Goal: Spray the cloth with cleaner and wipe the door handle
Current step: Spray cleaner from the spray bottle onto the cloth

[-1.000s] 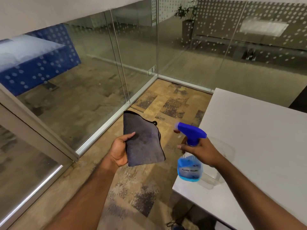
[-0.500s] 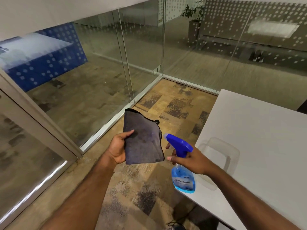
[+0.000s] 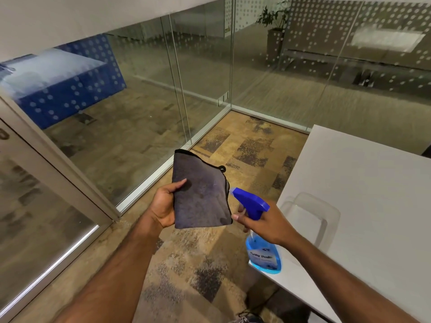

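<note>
Far left, the pale door frame (image 3: 58,164) runs down past the glass wall (image 3: 140,101), and both have slid a touch further right in your view than half a second ago, so your head has turned a little. Now your left hand (image 3: 164,207): it's clamped on the cloth (image 3: 200,194), thumb pressed across the near face, fingers hidden behind, same grip as a moment ago. The cloth is folded flat, dark grey, held up in the air over the patterned carpet (image 3: 245,145) with its face tipped toward the sprayer, and it hasn't shifted in your hand. Moving right, here's the change: the spray bottle (image 3: 263,251) has come in closer, and its blue nozzle (image 3: 250,201) now sits just beside the cloth's right edge, where a second ago it stood well apart. Your right hand (image 3: 268,223) is wrapped tight around the bottle's neck, with one finger curled at the front under the nozzle; whether it is squeezing the trigger, I cannot tell. Blue liquid fills the lower part of the bottle, which hangs in front of the near corner of the white surface (image 3: 373,194). A clear plastic container (image 3: 312,210) rests on that surface just behind your wrist.
</note>
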A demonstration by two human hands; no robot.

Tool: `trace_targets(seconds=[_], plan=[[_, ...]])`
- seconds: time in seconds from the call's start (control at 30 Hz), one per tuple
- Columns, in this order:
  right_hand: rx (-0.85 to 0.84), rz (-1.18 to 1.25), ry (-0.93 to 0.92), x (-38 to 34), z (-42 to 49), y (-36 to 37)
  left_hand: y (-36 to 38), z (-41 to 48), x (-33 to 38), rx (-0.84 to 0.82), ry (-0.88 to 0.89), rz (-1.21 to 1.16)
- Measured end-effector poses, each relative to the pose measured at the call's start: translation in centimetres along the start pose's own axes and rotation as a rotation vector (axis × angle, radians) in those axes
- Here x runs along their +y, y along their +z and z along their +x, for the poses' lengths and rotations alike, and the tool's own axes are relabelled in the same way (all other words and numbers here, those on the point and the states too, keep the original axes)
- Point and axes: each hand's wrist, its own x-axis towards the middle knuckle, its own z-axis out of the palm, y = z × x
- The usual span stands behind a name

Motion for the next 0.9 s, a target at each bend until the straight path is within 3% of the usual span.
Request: trace_targets(seconds=[0.53, 0.9], plan=[[0.076, 0.014, -0.152, 1.1, -0.9, -0.1, 0.3, -0.2, 0.0, -0.011, -0.007, -0.017], [0.366, 0.146, -0.199, 3.1, -1.5, -6.9, -0.2, 0.5, -0.7, -0.036, -0.015, -0.021]])
